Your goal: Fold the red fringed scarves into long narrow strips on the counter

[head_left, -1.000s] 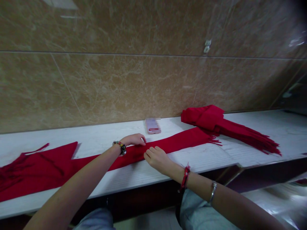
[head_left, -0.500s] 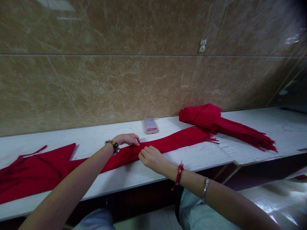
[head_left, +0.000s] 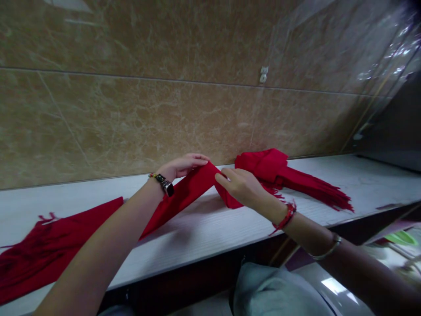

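A long red scarf is lifted in its middle, forming a peak above the white counter. My left hand grips its far edge near the peak, fingers closed on the cloth. On the near side of the peak, my right hand pinches the same scarf. The strip slopes down from the hands to both sides, with fringe at its right end. A folded red scarf with long fringe lies against the wall to the right. More red cloth spreads at the left, partly behind my left forearm.
The white counter runs along a brown marbled tile wall. A dark box-like object stands at its far right end. Below on the right, a green basin shows beyond the counter's edge.
Both hands have moved right and up, raising the middle of the red scarf off the counter. The view has shifted, and the small blurred object by the wall no longer shows.
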{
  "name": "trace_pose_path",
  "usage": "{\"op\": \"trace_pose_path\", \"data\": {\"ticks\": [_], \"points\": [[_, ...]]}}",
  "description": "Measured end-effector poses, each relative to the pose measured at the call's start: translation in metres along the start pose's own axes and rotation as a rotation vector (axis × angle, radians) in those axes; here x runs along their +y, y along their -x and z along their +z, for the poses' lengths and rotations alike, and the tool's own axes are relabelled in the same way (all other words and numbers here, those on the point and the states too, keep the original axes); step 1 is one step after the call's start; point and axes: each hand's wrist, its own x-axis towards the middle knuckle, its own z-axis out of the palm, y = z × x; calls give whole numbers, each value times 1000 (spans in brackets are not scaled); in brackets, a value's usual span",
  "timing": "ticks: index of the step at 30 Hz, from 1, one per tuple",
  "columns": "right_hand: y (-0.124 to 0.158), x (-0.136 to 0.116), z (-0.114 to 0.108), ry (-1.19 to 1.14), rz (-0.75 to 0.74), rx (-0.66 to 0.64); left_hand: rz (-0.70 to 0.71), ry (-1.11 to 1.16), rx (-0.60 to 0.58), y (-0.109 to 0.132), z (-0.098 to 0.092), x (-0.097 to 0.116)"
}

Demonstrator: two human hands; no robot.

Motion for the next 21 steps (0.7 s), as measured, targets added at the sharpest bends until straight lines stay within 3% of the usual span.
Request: {"op": "trace_pose_path", "data": {"ticks": [4, 9, 16, 21], "points": [[28, 51, -3, 43, 87, -128, 45, 62, 6, -45, 38, 18], [75, 87, 18, 18, 176, -330, 30, -164, -7, -103, 85, 10], [132, 101, 58, -46, 236, -532, 47, -418, -4, -153, 131, -30], [151, 96, 74, -136, 348, -685, 127, -619, 13, -157, 144, -52]]}}
